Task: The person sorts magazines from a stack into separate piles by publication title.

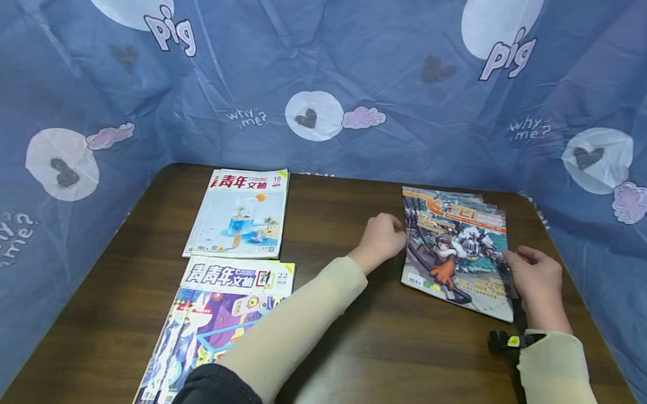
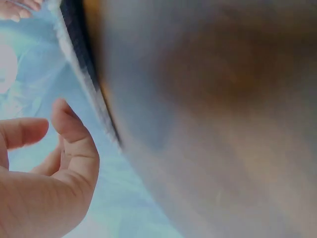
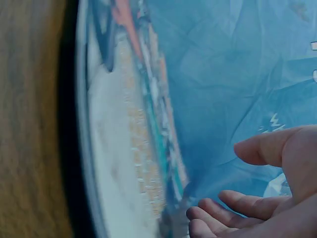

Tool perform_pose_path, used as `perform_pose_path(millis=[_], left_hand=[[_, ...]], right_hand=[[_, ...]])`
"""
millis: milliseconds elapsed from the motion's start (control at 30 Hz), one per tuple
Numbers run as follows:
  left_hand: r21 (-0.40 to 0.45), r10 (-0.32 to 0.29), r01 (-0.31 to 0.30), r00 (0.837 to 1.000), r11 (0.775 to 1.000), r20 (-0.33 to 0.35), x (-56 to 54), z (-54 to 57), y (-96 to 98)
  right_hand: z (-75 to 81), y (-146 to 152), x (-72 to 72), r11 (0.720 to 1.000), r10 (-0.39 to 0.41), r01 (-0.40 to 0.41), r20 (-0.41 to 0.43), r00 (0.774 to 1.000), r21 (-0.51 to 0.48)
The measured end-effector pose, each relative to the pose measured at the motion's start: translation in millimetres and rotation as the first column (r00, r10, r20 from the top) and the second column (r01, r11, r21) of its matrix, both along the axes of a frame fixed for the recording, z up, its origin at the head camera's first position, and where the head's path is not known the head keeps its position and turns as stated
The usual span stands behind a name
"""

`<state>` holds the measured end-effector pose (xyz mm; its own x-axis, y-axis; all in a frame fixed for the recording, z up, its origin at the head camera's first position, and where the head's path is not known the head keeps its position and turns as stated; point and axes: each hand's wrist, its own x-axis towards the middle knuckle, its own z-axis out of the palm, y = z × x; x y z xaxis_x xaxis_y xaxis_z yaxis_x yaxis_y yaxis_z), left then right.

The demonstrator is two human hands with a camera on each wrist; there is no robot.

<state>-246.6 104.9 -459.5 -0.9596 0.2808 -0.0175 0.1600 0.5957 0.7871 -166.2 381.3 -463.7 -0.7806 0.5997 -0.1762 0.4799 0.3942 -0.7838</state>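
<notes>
A stack of comic-style magazines (image 1: 455, 254), slightly fanned at the left and top edges, lies at the right of the table. My left hand (image 1: 382, 238) is at the stack's left edge, fingers loosely bent. In the left wrist view, a gap shows between the thumb and forefinger of that hand (image 2: 54, 183). Beside the right edge is my right hand (image 1: 537, 284), its fingertips right at the border of the top cover. The right wrist view shows that hand (image 3: 267, 198) with thumb and fingers spread apart, next to the blurred magazine cover (image 3: 119, 139).
On the left lie two more magazine groups: white-covered ones (image 1: 243, 217) at the back and purple-covered ones (image 1: 212, 317) in front, partly behind my left sleeve (image 1: 303, 320). Blue printed cloth (image 1: 242, 68) surrounds the brown table (image 1: 344, 208). A black strap device (image 1: 503, 341) sits at my right wrist.
</notes>
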Motion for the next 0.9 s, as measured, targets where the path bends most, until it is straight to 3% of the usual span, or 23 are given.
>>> perform_pose_path(millis=[267, 633, 900], left_hand=[[0.157, 0.057, -0.047, 0.997, 0.986, -0.059, 6.1, 18.7, -31.3], [0.341, 0.204, -0.17, 0.977, 0.925, -0.066, 18.3, 32.7, -75.0], [0.444, 0.217, -0.161, 0.973, 0.881, -0.079, 33.3, 42.7, -108.0]], right_hand=[[14.3, -10.5, 0.0, 0.998, -0.024, 0.019, -0.088, 0.996, -0.054], [24.7, -35.7, -0.9, 0.992, 0.023, -0.045, -0.181, 0.983, -0.115], [36.6, -62.5, 0.2, 0.968, 0.128, -0.193, -0.343, 0.931, -0.163]])
